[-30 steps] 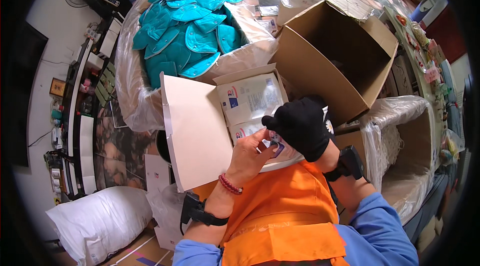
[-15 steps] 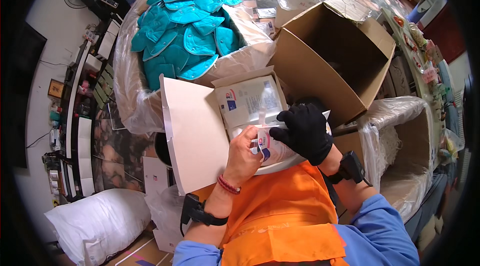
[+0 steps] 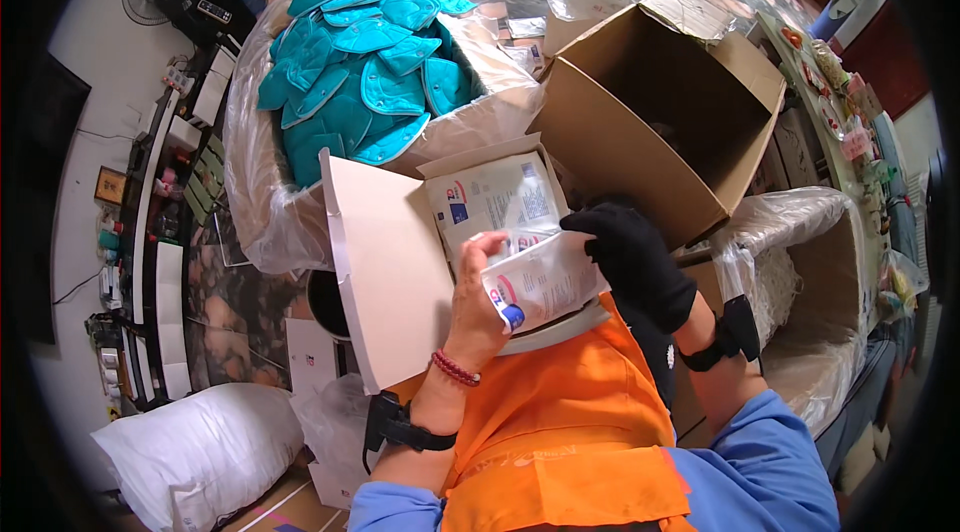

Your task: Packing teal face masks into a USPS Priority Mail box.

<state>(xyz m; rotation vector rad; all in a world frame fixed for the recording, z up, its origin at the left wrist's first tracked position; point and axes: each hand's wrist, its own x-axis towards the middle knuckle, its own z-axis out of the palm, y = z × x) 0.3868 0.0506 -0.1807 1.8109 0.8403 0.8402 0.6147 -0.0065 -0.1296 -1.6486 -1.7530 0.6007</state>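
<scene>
My left hand [image 3: 477, 304], bare with a red bead bracelet, grips the near edge of a clear plastic packet [image 3: 545, 277] with a white printed insert. My right hand [image 3: 632, 257], in a black glove, holds the packet's far right side. The packet sits just above a small open white carton [image 3: 385, 267] resting on my lap, its lid swung open to the left. More flat printed packets [image 3: 495, 197] lie stacked inside the carton.
A large plastic-lined box of teal fabric pieces [image 3: 365, 52] stands ahead on the left. An open brown cardboard box [image 3: 660, 102] lies tipped ahead on the right. A plastic-lined box [image 3: 800, 282] is at my right, a white pillow [image 3: 190, 447] at lower left.
Both hands have shifted the packet slightly left and closer together over the carton; the gloved right hand slid from the packet's top to its right side.
</scene>
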